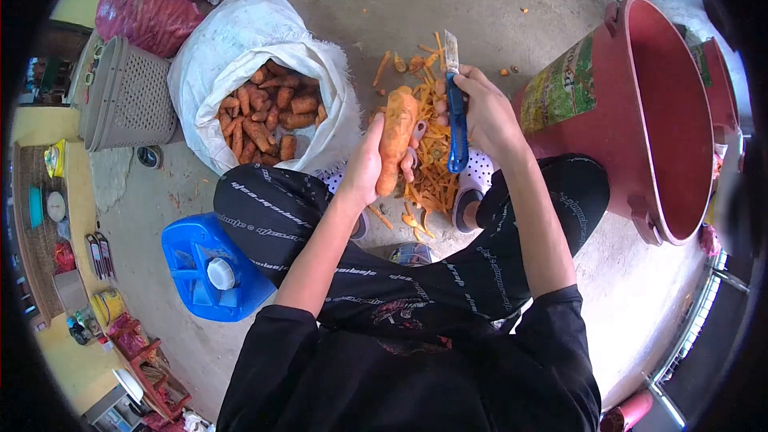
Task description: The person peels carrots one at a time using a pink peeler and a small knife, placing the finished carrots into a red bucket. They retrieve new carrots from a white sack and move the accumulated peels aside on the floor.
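Note:
My left hand (370,162) is wrapped around a thick orange carrot (397,134), held upright with its narrow end toward me. Much of its surface looks peeled. In my right hand (490,116) is a blue-handled utility knife (457,124), its blade pointing away from me and apart from the carrot. Beneath both hands, a heap of orange peelings (432,188) lies on the floor between my feet. To the left, a white woven sack (232,40) stands open with many unpeeled carrots (260,116) inside.
A large red tub (668,112) is tilted at my right, close to my knee. Beside my left leg stands a blue jerrycan (192,260). A grey perforated basket (132,100) and a red mesh sack (152,4) are beyond the white sack.

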Available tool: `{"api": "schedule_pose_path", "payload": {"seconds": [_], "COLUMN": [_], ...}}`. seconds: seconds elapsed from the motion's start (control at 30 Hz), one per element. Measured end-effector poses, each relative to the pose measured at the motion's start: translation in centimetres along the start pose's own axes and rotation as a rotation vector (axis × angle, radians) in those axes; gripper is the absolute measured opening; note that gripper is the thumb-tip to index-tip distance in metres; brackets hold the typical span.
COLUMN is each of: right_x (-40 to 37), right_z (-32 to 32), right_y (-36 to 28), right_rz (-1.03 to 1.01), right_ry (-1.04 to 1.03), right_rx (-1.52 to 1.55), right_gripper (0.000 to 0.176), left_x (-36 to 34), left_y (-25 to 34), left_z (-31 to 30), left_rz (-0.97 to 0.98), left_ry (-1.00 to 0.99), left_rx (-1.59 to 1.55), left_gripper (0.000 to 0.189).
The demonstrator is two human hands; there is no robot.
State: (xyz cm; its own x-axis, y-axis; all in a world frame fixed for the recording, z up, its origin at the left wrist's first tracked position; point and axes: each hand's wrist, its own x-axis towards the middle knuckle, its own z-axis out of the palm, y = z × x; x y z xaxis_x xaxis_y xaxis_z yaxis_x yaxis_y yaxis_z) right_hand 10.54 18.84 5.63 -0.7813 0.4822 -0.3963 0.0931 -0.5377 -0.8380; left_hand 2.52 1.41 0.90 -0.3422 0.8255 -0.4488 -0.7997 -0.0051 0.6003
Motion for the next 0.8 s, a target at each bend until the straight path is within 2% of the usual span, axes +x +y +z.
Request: {"api": "schedule_pose_path", "payload": {"seconds": [0.07,0.17,0.27,0.3,0.47,0.53,0.73,0.8], "right_x": [-0.3,-0.4,-1.0,-1.2,-1.3,-1.3,-1.0,-1.2], "right_z": [0.2,0.0,0.4,0.7,0.6,0.6,0.0,0.4], "right_y": [0.0,0.6,0.5,0.2,0.8,0.5,1.6,1.9], "right_rz": [-0.033,-0.008,-0.197,-0.156,-0.238,-0.262,-0.483,-0.530], "right_ry": [-0.025,-0.082,0.019,-0.012,-0.040,-0.054,-0.053,-0.030], "right_rx": [-0.112,-0.406,-1.019,-1.009,-1.098,-1.076,-1.376,-1.405], "right_gripper": [0.021,0.033,0.053,0.062,0.063,0.066,0.087,0.089], "left_x": [-0.1,-0.2,0.0,-0.1,0.0,-0.2,-0.1,-0.2], "left_y": [0.3,0.4,0.3,0.4,0.9,1.2,0.9,0.8], "left_z": [-0.1,0.8,0.5,0.5,-0.4,-0.2,-0.5,-0.5], "left_rz": [0.001,0.015,0.021,0.039,0.030,0.027,0.019,0.018], "left_ry": [-0.040,0.066,0.094,0.086,0.002,0.041,0.016,0.000], "left_rx": [0.028,0.058,0.004,0.000,-0.076,-0.053,-0.022,-0.040], "left_gripper": [0.043,0.041,0.040,0.040,0.038,0.036,0.033,0.033]}}
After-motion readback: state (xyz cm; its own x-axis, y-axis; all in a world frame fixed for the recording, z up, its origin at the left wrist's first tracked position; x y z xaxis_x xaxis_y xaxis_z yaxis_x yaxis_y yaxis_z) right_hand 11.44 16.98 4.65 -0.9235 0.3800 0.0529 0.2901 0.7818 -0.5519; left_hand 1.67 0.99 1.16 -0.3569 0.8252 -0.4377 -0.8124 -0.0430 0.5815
